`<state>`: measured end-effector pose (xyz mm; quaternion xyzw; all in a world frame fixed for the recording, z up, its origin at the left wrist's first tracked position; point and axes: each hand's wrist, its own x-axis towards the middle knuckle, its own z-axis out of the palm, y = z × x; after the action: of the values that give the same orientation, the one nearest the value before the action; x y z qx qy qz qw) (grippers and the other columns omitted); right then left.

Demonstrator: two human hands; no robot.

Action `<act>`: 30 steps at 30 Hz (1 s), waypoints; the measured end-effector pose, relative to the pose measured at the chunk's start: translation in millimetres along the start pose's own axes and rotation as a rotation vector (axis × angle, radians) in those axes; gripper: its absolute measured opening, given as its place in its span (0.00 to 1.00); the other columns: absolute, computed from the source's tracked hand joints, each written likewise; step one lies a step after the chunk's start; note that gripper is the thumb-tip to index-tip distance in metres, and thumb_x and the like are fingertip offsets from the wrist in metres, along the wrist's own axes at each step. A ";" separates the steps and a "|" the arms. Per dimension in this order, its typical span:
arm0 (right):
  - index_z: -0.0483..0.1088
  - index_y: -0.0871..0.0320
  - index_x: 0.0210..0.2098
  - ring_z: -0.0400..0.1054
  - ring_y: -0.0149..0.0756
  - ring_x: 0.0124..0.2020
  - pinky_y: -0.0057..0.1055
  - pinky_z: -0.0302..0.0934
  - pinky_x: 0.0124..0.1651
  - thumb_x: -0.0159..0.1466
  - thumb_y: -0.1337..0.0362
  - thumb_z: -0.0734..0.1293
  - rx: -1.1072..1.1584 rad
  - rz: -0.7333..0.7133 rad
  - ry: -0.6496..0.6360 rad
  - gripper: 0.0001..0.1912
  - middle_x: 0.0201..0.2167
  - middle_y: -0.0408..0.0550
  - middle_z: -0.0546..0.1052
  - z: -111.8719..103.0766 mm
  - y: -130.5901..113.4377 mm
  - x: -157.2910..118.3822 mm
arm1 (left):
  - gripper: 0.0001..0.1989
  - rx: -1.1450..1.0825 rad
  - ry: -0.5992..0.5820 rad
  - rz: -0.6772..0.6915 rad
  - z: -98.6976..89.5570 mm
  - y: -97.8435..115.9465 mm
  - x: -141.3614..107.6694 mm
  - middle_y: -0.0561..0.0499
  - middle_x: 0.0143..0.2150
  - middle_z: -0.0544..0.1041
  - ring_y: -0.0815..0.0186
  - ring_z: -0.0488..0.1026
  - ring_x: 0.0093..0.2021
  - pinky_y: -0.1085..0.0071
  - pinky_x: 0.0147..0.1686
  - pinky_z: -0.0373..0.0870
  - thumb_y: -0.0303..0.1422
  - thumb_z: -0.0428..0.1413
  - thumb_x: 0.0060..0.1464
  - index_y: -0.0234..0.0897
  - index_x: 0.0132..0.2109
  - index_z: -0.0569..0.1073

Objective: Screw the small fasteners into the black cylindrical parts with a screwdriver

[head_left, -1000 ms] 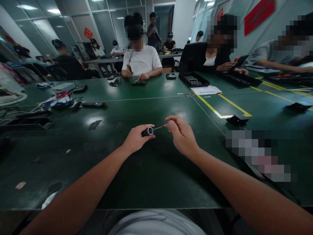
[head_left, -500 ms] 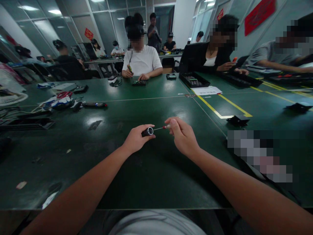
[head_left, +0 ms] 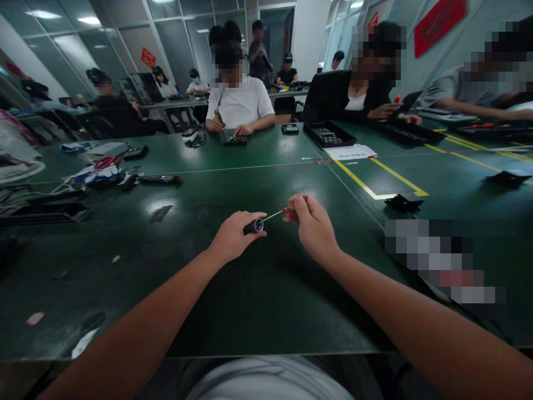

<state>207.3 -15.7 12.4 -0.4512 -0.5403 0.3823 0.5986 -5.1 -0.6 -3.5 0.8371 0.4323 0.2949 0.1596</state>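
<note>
My left hand (head_left: pixel 233 236) is closed around a short black cylinder (head_left: pixel 254 226), perhaps a flashlight body, whose round open end with a pale rim faces right. In my right hand (head_left: pixel 313 222) is a thin screwdriver (head_left: pixel 275 214), pinched at its clear and red handle. Its slim metal shaft points left and slightly down, with the tip at the upper rim of the cylinder's open end. Whether the tip goes inside I cannot tell. Both hands are just above the green tabletop (head_left: pixel 266 300).
A dark pen-shaped tool (head_left: pixel 159 179) lies left, near red-handled pliers or scissors (head_left: pixel 107 162) and cables. Black trays (head_left: pixel 331 135) and a white paper (head_left: pixel 350 152) are at the back right. A small black part (head_left: pixel 403 203) lies right. A person (head_left: pixel 241 100) works opposite.
The screwdriver has tilted more steeply, its handle end rising a little with my right hand. My left hand still holds the cylinder, which has shifted slightly to the right.
</note>
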 end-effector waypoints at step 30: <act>0.70 0.55 0.40 0.74 0.34 0.32 0.36 0.69 0.39 0.68 0.58 0.65 -0.073 -0.041 -0.102 0.08 0.31 0.44 0.78 1.0 -0.5 -0.6 | 0.21 0.072 0.031 -0.087 -8.5 0.2 1.9 0.50 0.43 0.77 0.60 0.73 0.43 0.62 0.45 0.68 0.38 0.63 0.59 0.44 0.59 0.74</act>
<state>206.3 -16.3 12.6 -0.4416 -0.5929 0.3726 0.5609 -9.5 1.0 3.9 0.8179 0.4812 0.2848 0.1355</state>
